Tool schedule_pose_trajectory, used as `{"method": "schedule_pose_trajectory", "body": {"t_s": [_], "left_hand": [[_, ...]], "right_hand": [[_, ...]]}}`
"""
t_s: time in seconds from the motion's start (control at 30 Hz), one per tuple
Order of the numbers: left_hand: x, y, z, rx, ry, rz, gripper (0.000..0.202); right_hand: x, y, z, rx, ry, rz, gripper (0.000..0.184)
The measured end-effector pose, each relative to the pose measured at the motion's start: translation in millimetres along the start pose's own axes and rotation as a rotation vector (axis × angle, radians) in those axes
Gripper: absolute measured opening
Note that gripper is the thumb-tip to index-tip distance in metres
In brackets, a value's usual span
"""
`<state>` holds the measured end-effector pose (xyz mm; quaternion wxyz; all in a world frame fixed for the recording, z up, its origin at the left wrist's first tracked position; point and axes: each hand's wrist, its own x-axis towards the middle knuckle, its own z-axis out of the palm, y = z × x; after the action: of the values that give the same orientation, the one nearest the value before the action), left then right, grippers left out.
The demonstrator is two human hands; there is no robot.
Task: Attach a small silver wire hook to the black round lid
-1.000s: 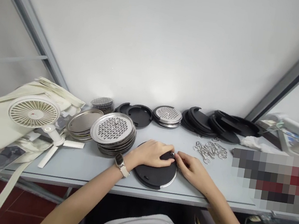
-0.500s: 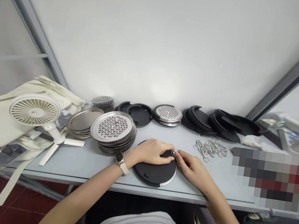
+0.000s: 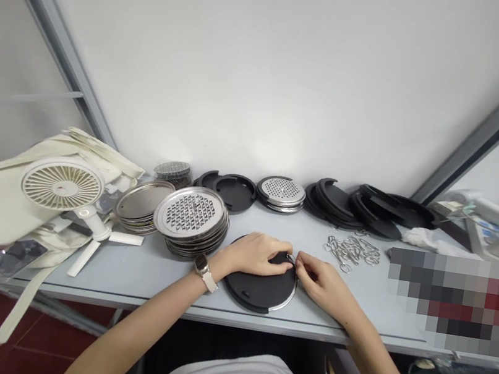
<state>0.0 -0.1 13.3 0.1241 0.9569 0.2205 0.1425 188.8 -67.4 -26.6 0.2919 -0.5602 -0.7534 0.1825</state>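
A black round disc [image 3: 260, 285] with a metal rim showing underneath lies flat on the grey table [image 3: 147, 275] in front of me. My left hand [image 3: 254, 254], with a watch on the wrist, rests on the disc's far edge, fingers curled down on it. My right hand [image 3: 320, 280] pinches a small metal ring [image 3: 290, 257] at the disc's upper right edge, fingertips touching those of the left hand.
Left of the disc stand a stack of perforated metal plates [image 3: 192, 219] and a stack of plain metal plates [image 3: 141, 203]. Black discs [image 3: 359, 206] line the back wall beside another perforated stack [image 3: 280, 193]. A pile of metal rings [image 3: 352, 250] lies right. A white fan [image 3: 64, 187] sits on cloth bags far left.
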Motion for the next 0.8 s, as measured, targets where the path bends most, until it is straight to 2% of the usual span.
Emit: {"method": "schedule_pose_trajectory", "body": {"t_s": [0.2,0.53,0.8], "left_hand": [[-0.4,2.0,0.5,0.034,-0.003,-0.013,0.021],[-1.1,1.1,1.1,0.045,0.002,-0.019,0.029],[-0.6,2.7,-0.3,0.052,-0.011,-0.026,0.026]], "right_hand": [[0.2,-1.9,-0.8,-0.017,0.011,0.0,0.02],[-0.9,-1.6,-2.1,-0.036,-0.001,-0.02,0.024],[-0.2,-1.9,-2.5,-0.023,-0.025,-0.004,0.027]]}}
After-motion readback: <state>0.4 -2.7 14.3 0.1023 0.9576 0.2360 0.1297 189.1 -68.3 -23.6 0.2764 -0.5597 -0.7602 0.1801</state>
